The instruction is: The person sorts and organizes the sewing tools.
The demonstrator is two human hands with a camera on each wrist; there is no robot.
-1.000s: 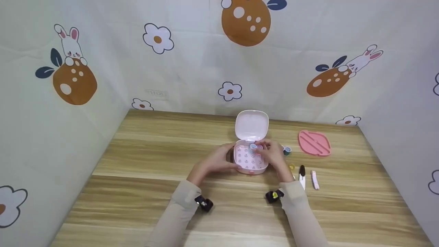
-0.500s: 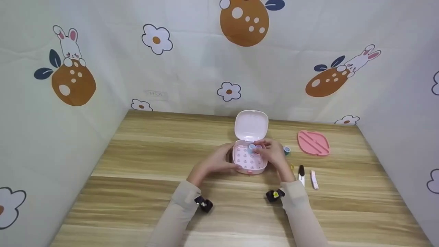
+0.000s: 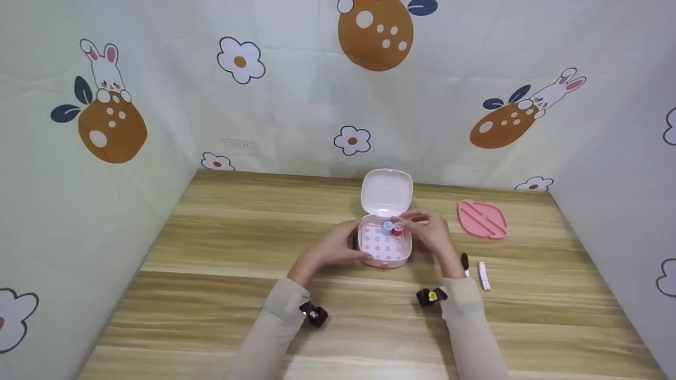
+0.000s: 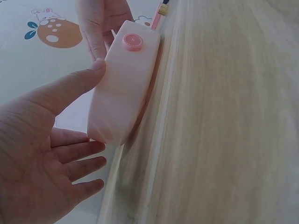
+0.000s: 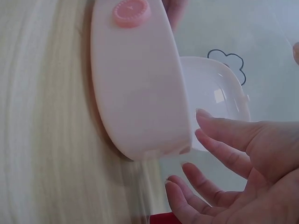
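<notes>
A pale pink box (image 3: 385, 257) stands on the table with its lid (image 3: 387, 191) raised at the back. My left hand (image 3: 338, 245) holds the box's left side, thumb at the front rim and fingers along the side. Inside, at the back right, a light blue spool-like cylinder (image 3: 388, 228) and a red one (image 3: 397, 230) stand side by side on the patterned bottom. My right hand (image 3: 432, 232) is at the box's right rim. In the right wrist view its fingers (image 5: 219, 128) are spread loosely beside the box wall, and nothing is seen between them.
A pink slotted tray (image 3: 482, 219) lies at the back right. Nearer me are a small black-and-white tool (image 3: 465, 262), partly behind the right forearm, and a pale narrow strip (image 3: 484, 276). In the right wrist view a red thing (image 5: 164, 218) shows at the bottom edge.
My right hand has let go of the small cylinders and drawn back to the right; both now stand uncovered in the box. The left hand stays on the box.
</notes>
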